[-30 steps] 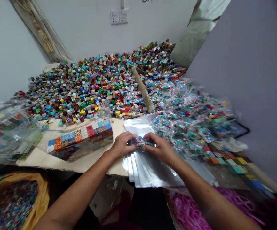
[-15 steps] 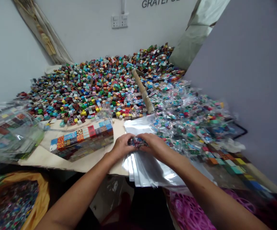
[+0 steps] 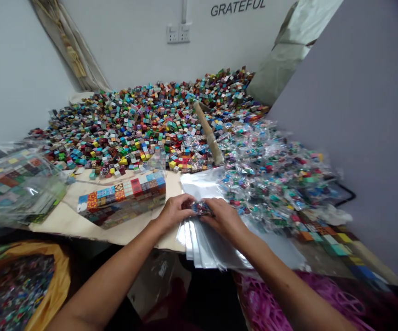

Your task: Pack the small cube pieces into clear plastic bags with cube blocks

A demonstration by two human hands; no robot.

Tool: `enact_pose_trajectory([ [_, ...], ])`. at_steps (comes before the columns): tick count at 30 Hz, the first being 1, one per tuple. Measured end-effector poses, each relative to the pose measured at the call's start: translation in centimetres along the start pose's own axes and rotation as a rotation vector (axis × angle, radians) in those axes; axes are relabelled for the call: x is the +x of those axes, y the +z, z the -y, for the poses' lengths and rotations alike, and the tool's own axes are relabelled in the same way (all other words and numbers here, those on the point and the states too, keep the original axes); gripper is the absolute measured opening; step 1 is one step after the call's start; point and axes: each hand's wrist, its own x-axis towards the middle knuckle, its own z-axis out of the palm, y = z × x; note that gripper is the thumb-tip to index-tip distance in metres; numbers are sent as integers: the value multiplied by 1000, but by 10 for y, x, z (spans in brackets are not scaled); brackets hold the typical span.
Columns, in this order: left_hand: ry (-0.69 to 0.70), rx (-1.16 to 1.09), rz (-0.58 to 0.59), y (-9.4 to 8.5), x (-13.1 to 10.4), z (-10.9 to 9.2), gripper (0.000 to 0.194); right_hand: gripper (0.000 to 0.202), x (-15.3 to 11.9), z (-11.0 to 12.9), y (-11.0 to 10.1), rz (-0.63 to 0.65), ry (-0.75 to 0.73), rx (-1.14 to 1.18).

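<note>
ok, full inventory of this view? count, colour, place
Loose cubes: uncountable, multicoloured, heaped at back
Small packets: many, clear, multicoloured contents, piled right
Held packet: one, clear, multicoloured contents, between hands
Plastic bags: several, clear, fanned beneath hands
Wrapped block: one, multicoloured, centre-left
Plastic-covered bundle: one, multicoloured, far left
Wooden-handled tool: one, tan, on heap
Board: one, pale, under block
Orange bag: one, multicoloured bits inside, lower left
Strips: uncountable, magenta, lower right
Sockets: two, white, top centre
Lettering: one word, dark, top
Curtain: one, beige, upper left
Panel: one, purple-grey, right
Left hand, right hand: one each, bare, centre
</note>
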Motion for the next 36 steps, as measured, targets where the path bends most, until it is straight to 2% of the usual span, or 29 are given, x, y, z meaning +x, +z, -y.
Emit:
enact_pose_trajectory([
  [4,-11,-38,26,-2,-1,0,28,24,-1,-4,7,-67,-1,85],
  [7,-33,-110,22,-1,-2,1,34,27,2,-8,3,-58,58,265],
  [11,-25,-189,-74,3,0,-8,42,32,6,-7,-10,-1,203,751],
  [15,-30,-316,-69,3,-3,-30,44,38,5,5,-21,44,326,1256],
  [20,-23,-319,-91,4,-28,-48,45,39,-2,27,-25,8,417,1604],
  [24,68,-181,-257,20,-57,-54,51,41,-7,55,-22,-49,439,1675],
  [28,25,-206,-336,45,-88,-61,74,45,-15,97,-19,-90,411,1642],
  [30,14,-198,-377,51,-104,-65,82,47,-22,116,-20,-115,370,1571],
  [33,57,-111,-424,43,-127,-72,82,50,-32,132,-28,-82,314,1436],
  [36,132,-94,-439,16,-147,-81,79,49,-34,136,-43,53,189,1288],
])
